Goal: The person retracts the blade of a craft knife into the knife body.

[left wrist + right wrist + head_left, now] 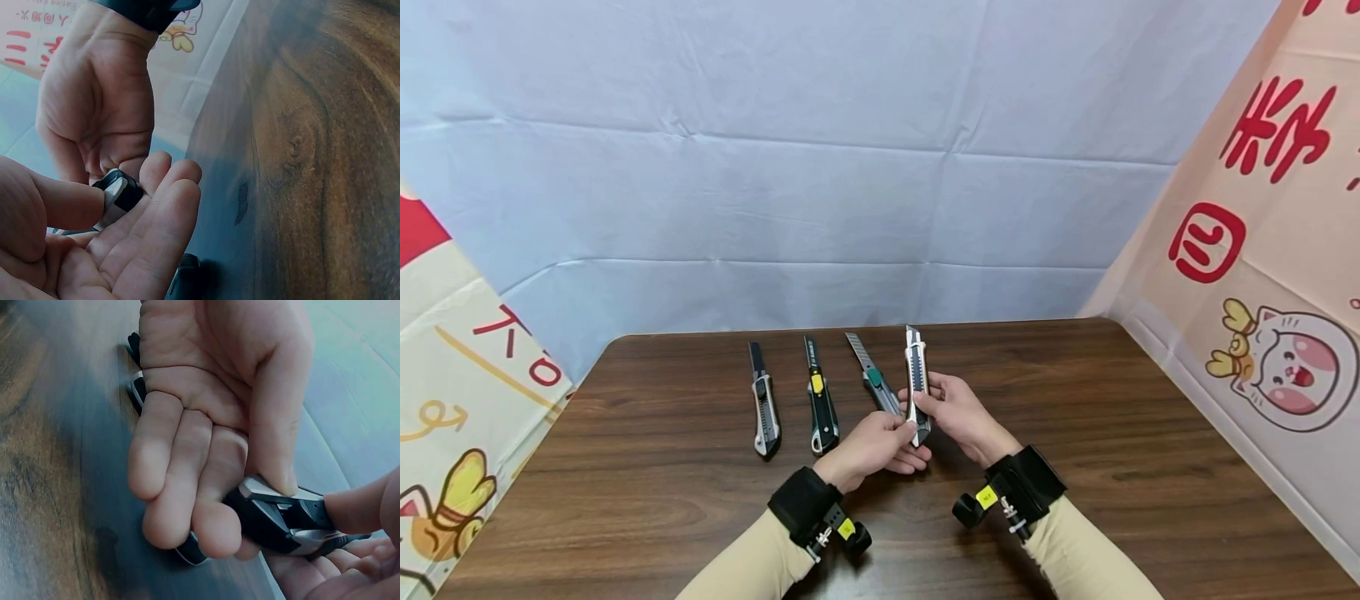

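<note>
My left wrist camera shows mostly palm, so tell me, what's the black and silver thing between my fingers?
Observer: A utility knife, held above the table, left hand pinching its rear end, right hand gripping its body.
Operator: Anything else on the table?
Observer: Three more lie in a row to its left: a grey knife, a yellow-slider knife, a green knife.
Operator: Any blade out?
Observer: The green knife's segmented blade is extended, pointing away from you.
</note>
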`<action>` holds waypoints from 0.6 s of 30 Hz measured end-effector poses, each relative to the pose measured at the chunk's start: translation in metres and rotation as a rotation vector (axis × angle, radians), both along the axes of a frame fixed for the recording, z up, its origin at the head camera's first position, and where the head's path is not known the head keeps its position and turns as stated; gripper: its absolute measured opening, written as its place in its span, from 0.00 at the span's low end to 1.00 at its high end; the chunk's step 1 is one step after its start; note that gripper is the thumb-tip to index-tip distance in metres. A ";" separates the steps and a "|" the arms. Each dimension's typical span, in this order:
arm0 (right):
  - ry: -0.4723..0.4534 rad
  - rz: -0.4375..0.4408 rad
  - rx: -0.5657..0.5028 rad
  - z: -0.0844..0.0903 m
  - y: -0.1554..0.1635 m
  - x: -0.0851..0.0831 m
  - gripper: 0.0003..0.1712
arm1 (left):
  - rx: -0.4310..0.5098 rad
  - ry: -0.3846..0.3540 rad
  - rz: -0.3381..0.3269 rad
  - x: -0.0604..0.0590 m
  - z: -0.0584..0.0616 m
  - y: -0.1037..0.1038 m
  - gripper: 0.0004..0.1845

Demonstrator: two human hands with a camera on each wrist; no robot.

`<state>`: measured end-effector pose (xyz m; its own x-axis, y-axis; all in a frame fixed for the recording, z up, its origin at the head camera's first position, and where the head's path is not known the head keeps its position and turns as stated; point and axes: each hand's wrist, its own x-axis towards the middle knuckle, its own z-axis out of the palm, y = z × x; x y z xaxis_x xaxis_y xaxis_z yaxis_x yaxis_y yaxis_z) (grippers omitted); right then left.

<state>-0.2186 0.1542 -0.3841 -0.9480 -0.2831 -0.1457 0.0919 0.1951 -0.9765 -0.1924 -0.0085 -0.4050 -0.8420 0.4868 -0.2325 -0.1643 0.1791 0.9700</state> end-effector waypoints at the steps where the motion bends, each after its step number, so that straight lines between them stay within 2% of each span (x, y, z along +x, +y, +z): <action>1: 0.001 0.001 0.000 0.000 0.000 0.000 0.24 | -0.001 0.000 0.000 0.000 0.000 0.000 0.20; 18: -0.023 -0.011 0.005 -0.005 0.000 -0.001 0.25 | 0.002 0.002 0.009 -0.001 -0.003 0.000 0.20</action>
